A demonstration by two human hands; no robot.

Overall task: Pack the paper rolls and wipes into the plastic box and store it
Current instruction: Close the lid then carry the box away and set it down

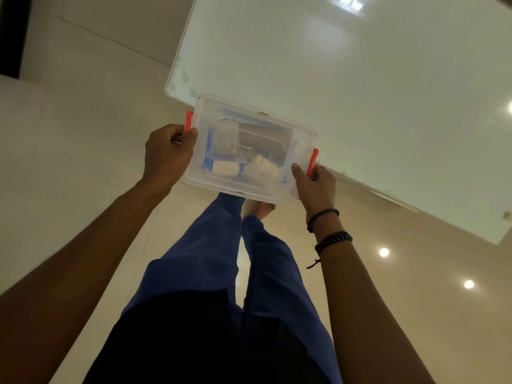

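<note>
A clear plastic box (300, 134) with its lid on and orange clips hangs in the air in front of me, just off the corner of a white table (360, 92). Through the lid I see white paper rolls (225, 168) and a blue-edged wipes pack (207, 151). My left hand (167, 153) grips the box's left end at its orange clip (189, 121). At the right end, my right hand (315, 187) holds the other orange clip (313, 161).
The glossy white table fills the upper right. Below are a pale tiled floor (69, 151), my legs in blue trousers (210, 250) and a bare foot (261, 208). A dark opening (11, 34) lies at the far left.
</note>
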